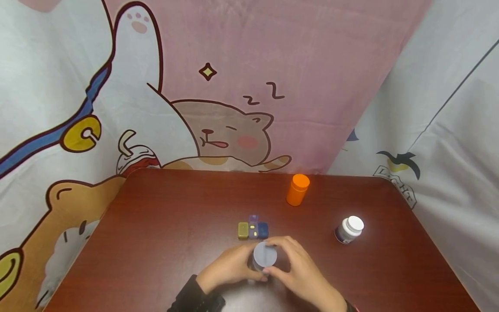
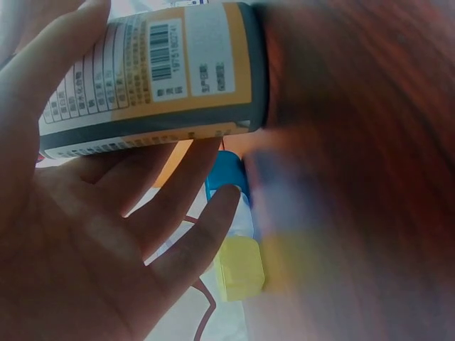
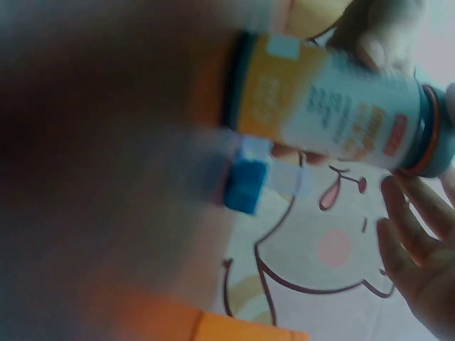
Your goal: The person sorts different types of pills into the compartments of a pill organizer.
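Observation:
Both hands are at a pill bottle [image 1: 265,255] with a grey-green cap, low in the middle of the head view. My left hand [image 1: 230,265] curls round the bottle's body, its lower fingers spread in the left wrist view. With fingertips and thumb, my right hand [image 1: 300,273] grips the cap from the right. The bottle's white and orange label [image 3: 334,106] shows in both wrist views. Just beyond the hands lies a small cluster of coloured boxes [image 1: 253,230], yellow, purple and blue, like a pill organizer. Pale yellow pieces show on its middle part.
An orange bottle [image 1: 298,190] stands near the table's back edge. To the right is a white bottle [image 1: 349,229] with a dark label. The brown table [image 1: 167,225] meets a cartoon-print cloth [image 1: 331,65] at the back and sides.

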The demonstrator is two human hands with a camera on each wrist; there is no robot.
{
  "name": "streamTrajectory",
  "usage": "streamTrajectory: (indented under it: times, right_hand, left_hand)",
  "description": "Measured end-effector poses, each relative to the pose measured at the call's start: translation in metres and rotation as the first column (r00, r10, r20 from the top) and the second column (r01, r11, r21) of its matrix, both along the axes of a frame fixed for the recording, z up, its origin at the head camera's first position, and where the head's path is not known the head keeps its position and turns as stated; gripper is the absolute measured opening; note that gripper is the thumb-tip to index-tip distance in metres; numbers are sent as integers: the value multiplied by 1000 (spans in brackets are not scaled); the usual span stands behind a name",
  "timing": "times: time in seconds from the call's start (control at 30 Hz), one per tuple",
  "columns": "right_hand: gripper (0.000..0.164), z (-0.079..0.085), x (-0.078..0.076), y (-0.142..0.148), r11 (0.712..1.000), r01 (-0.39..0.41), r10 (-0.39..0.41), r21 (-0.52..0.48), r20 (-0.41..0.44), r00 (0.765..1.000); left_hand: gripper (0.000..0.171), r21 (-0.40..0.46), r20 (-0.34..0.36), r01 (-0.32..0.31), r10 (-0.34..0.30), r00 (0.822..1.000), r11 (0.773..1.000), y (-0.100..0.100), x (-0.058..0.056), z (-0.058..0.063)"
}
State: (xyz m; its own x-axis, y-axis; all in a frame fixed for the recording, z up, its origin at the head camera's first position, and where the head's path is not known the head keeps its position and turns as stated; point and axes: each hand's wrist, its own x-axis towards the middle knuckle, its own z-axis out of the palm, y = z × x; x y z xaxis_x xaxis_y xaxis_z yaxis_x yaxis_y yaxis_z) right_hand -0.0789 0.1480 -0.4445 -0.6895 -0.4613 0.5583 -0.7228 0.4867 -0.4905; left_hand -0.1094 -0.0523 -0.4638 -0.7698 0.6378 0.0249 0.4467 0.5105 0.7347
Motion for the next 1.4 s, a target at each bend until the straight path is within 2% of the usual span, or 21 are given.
streamTrajectory:
  times: [0.1,0.23,0.33,0.43,0.57,0.73,0.87,1.07,1.17,1.27,1.33,1.4]
  right_hand:
    - [64,8,-4,2,995,-85,82,55,60,995]
    - [60,18,-10,3,975,-209,197,73,140,970]
    - [58,22,-12,3,969,-225,207,100,162,965]
    - [58,23,-11,2,974,-179,160,136,140,977]
    - [59,23,-7,0,982,-73,63,173,61,996]
    - [60,21,-2,-5,980,38,-35,196,-16,999]
    - [59,19,1,-10,973,126,-111,193,-89,990]
    - [59,12,4,-18,949,261,-226,178,-196,954]
    - [59,11,6,-21,941,296,-254,166,-232,939]
    - [64,10,7,-22,935,303,-262,182,-219,940]
    - [72,10,7,-20,933,283,-252,221,-159,955]
    - [79,10,6,-15,938,225,-215,265,-67,974]
  left_hand:
    - [62,-16,0,0,0,1000,1000,-1,-1,-1]
    - [67,-30,-4,4,-4,1000,1000,-1,-2,-2]
    - [68,-30,-6,11,-11,1000,999,-1,-3,-3]
    - [67,-27,-8,10,-10,1000,1000,0,-2,-2]
    - [63,-26,-2,-3,3,1000,1000,0,-2,-2]
    - [60,-37,14,-11,11,1000,999,1,-1,-1]
    - [62,-47,-11,-16,15,1000,999,1,-1,-1]
    - [61,-73,-32,-37,34,999,997,1,0,-2]
    - [61,-78,-29,-43,41,999,996,1,1,-2]
    - [63,-81,-26,-48,46,999,996,1,1,-1]
    - [66,-84,-24,-47,45,999,995,1,1,-1]
    - [69,-83,-22,-41,39,999,996,1,0,-1]
